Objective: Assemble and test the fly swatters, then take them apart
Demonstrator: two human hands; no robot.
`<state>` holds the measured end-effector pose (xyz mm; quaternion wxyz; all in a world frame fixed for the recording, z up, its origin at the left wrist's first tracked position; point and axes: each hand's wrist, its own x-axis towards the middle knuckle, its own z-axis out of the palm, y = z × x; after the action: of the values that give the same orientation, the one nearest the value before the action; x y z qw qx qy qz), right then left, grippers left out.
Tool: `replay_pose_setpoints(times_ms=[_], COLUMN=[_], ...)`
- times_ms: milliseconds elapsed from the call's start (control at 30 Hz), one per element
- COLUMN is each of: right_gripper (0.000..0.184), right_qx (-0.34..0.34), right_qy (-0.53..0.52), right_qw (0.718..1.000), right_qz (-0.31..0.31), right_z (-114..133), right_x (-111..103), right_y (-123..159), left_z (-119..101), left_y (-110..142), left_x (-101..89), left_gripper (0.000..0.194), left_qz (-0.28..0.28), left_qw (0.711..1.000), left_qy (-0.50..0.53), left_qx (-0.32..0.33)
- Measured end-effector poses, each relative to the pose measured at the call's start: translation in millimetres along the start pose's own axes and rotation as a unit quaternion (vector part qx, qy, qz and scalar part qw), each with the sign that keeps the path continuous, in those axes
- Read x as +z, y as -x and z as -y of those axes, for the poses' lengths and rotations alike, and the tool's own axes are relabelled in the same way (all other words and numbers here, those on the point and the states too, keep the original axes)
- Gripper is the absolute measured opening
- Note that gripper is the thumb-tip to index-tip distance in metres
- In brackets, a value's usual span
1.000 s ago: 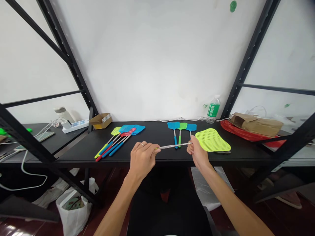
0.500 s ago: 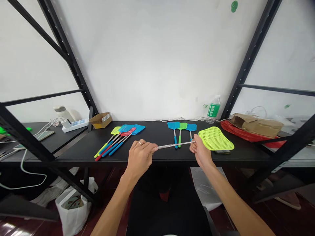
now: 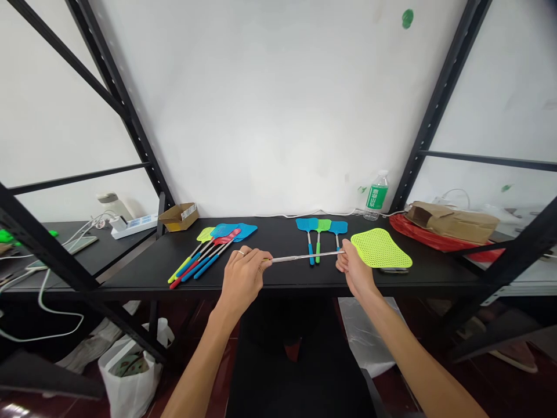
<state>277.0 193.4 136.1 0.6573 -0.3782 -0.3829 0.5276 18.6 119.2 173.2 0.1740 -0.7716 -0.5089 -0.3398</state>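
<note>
I hold a yellow-green fly swatter (image 3: 380, 248) level above the front of the black shelf (image 3: 287, 277). My left hand (image 3: 241, 277) is closed around its handle end. My right hand (image 3: 354, 270) pinches the thin metal rod (image 3: 304, 256) just beside the mesh head. The rod spans the gap between both hands. Behind the rod lie three short swatters (image 3: 321, 227), two blue and one green. To the left, a bundle of several longer swatters (image 3: 209, 249) in blue, red and yellow lies fanned out on the shelf.
A water bottle (image 3: 376, 195) stands at the back right by the black upright. A brown paper bag (image 3: 452, 219) lies on something red at the right. A small cardboard box (image 3: 178, 215) and a power strip (image 3: 133, 225) sit at the left. A white bag (image 3: 128, 371) is on the floor.
My hands have drawn further apart along the rod, so more bare metal shows between them. The mesh head rose slightly and shifted to the right.
</note>
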Motion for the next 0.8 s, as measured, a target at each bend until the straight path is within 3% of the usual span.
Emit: replay_pose_setpoints(times_ms=[233, 433, 800], right_gripper=[0.054, 0.053, 0.052], right_qx=[0.011, 0.020, 0.012], right_qy=[-0.011, -0.018, 0.003], right_qw=[1.000, 1.000, 1.000], right_qz=[-0.012, -0.015, -0.011], right_z=[-1.3, 1.4, -5.5], right_x=[-3.0, 0.2, -6.1], right_y=[-3.8, -2.6, -7.9], left_z=[0.7, 2.0, 15.4], left_y=[-1.0, 0.8, 3.6], left_x=[1.3, 4.7, 9.8], left_gripper=[0.015, 0.024, 0.022], left_qz=[0.012, -0.019, 0.007], left_qw=[1.000, 1.000, 0.998], left_qy=[0.012, -0.012, -0.058], left_qx=[-0.008, 0.021, 0.014])
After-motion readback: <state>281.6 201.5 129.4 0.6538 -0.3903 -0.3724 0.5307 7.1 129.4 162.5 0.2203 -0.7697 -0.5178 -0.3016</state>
